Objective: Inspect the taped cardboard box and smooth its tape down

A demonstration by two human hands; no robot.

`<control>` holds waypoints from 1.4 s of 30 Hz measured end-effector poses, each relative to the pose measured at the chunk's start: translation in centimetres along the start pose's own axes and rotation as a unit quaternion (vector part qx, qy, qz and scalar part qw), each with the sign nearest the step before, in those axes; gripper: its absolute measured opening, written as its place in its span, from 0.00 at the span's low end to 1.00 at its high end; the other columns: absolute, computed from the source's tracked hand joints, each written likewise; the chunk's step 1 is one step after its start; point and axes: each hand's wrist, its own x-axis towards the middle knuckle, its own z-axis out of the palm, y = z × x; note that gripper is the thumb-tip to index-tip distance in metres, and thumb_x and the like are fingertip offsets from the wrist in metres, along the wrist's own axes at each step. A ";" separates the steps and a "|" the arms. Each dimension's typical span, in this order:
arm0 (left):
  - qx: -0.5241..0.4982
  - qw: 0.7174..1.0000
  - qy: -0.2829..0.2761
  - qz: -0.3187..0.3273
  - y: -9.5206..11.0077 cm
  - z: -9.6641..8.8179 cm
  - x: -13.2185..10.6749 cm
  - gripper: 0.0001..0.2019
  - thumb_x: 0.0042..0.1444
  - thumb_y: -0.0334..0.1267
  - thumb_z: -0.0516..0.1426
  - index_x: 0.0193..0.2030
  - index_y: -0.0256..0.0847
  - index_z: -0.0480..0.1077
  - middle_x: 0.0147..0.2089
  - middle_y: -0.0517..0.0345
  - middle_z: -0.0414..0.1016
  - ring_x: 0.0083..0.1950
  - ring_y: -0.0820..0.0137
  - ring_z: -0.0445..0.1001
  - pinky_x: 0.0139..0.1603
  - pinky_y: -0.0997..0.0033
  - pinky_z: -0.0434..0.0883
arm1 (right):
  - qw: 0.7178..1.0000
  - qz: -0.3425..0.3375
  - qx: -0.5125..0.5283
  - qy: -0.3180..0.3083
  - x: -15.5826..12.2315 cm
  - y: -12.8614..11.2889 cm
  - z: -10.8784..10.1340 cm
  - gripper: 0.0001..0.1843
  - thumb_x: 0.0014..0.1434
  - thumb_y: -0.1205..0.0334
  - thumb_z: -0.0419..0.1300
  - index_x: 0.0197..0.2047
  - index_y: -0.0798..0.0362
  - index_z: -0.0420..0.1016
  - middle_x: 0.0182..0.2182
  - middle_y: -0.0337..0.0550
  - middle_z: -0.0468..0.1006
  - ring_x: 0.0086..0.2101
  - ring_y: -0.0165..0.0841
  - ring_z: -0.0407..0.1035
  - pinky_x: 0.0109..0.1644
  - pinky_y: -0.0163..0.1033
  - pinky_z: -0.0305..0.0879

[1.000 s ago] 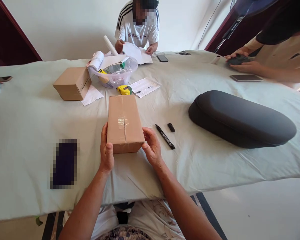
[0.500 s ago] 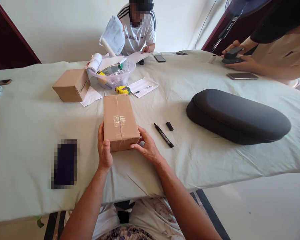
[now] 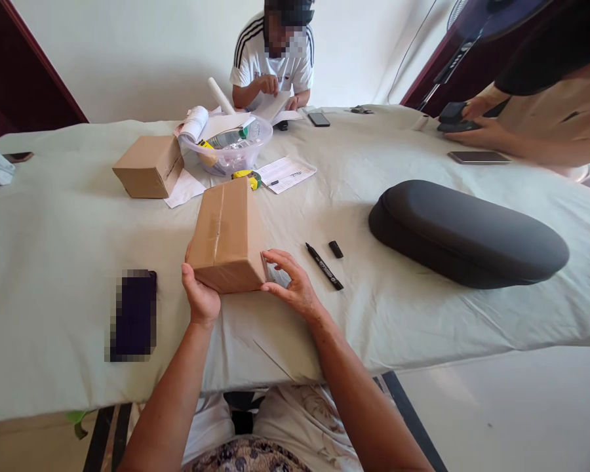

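Observation:
A taped brown cardboard box (image 3: pixel 227 236) is tilted between my hands above the pale green cloth. My left hand (image 3: pixel 200 295) cups its near left corner from below. The fingertips of my right hand (image 3: pixel 292 282) press against its near right corner. A black marker (image 3: pixel 324 266) and its black cap (image 3: pixel 335 249) lie just right of my right hand. To my left, a dark rectangular object (image 3: pixel 134 316) is pixelated.
A second cardboard box (image 3: pixel 149 167) and a plastic bowl of items (image 3: pixel 229 147) stand farther along the cloth-covered table (image 3: pixel 54 262). A yellow tape measure (image 3: pixel 243 178) lies near papers. A large black padded case (image 3: pixel 467 235) sits right. Two co-workers handle things at the far side.
The box has gone from lying flat to tipped and turned, with its top face leaning left. My left hand has moved under its corner. The far co-worker has lowered the papers.

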 end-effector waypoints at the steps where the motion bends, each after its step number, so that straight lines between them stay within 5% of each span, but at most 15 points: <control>1: -0.005 1.000 0.016 -0.005 0.0 0.0 0.1 0.32 0.60 0.67 0.49 0.57 0.47 0.74 0.57 0.52 0.78 0.65 0.55 0.71 0.65 0.59 0.68 | 1.000 -0.008 -0.011 0.010 0.0 -0.3 0.1 0.32 0.59 0.39 0.66 0.62 0.40 0.72 0.58 0.50 0.74 0.57 0.45 0.70 0.61 0.55 0.69; 6: -0.062 0.993 0.047 -0.086 -0.6 -0.1 0.0 0.29 0.58 0.62 0.52 0.54 0.43 0.75 0.56 0.49 0.79 0.64 0.55 0.72 0.60 0.59 0.70 | 0.991 -0.066 -0.025 0.110 0.0 -1.1 0.3 0.23 0.64 0.46 0.63 0.60 0.41 0.72 0.56 0.50 0.76 0.57 0.46 0.69 0.61 0.58 0.68; 12: -0.030 0.978 0.020 -0.206 -1.9 -0.8 -0.4 0.27 0.56 0.54 0.56 0.60 0.47 0.70 0.55 0.51 0.78 0.51 0.59 0.78 0.40 0.65 0.73 | 0.975 -0.057 -0.013 0.212 -0.1 -0.8 0.2 0.12 0.67 0.50 0.59 0.51 0.43 0.75 0.51 0.48 0.78 0.57 0.46 0.69 0.66 0.64 0.62; 18: 0.114 0.992 0.037 -0.046 -1.9 -1.7 0.3 0.22 0.53 0.39 0.57 0.56 0.43 0.73 0.55 0.50 0.77 0.59 0.62 0.73 0.60 0.64 0.68 | 0.977 -0.071 0.016 0.201 0.1 -1.0 0.3 0.08 0.67 0.55 0.61 0.48 0.43 0.76 0.52 0.46 0.78 0.59 0.45 0.68 0.69 0.63 0.59; 22: 0.164 0.986 0.028 -0.003 -1.4 -1.8 0.4 0.15 0.52 0.34 0.54 0.45 0.41 0.77 0.49 0.53 0.79 0.55 0.64 0.75 0.59 0.65 0.68 | 0.977 -0.075 0.024 0.197 0.1 -1.2 0.4 0.07 0.67 0.56 0.60 0.47 0.44 0.77 0.52 0.46 0.78 0.60 0.45 0.67 0.69 0.63 0.59; 26: 0.181 0.982 0.038 -0.049 -1.2 -1.7 0.4 0.10 0.57 0.40 0.54 0.38 0.40 0.75 0.39 0.56 0.78 0.43 0.67 0.75 0.45 0.70 0.70 | 0.976 -0.092 0.034 0.197 0.1 -1.3 0.4 0.08 0.67 0.58 0.59 0.48 0.45 0.77 0.51 0.46 0.79 0.60 0.44 0.68 0.68 0.62 0.61; 29: 0.215 0.975 0.039 -0.046 -1.0 -1.5 0.3 0.16 0.62 0.50 0.53 0.34 0.40 0.73 0.34 0.58 0.75 0.36 0.69 0.72 0.37 0.71 0.67 | 0.975 -0.104 0.030 0.192 0.1 -1.4 0.4 0.08 0.67 0.58 0.59 0.48 0.44 0.77 0.51 0.45 0.79 0.59 0.44 0.68 0.67 0.62 0.61; 36: 0.318 0.946 -0.029 0.053 -0.4 -1.4 -0.6 0.31 0.66 0.64 0.42 0.49 0.39 0.72 0.49 0.49 0.76 0.52 0.61 0.73 0.54 0.61 0.68 | 0.977 -0.110 0.030 0.182 0.2 -1.4 0.3 0.09 0.67 0.60 0.60 0.49 0.45 0.76 0.51 0.46 0.79 0.59 0.44 0.68 0.67 0.61 0.61; 42: 0.329 0.940 -0.030 0.085 -0.2 -1.0 -0.8 0.30 0.67 0.63 0.42 0.50 0.39 0.71 0.50 0.48 0.76 0.52 0.61 0.74 0.55 0.61 0.69 | 0.977 -0.113 0.021 0.179 0.3 -1.6 0.3 0.08 0.67 0.60 0.60 0.49 0.45 0.76 0.51 0.46 0.80 0.59 0.44 0.69 0.66 0.61 0.64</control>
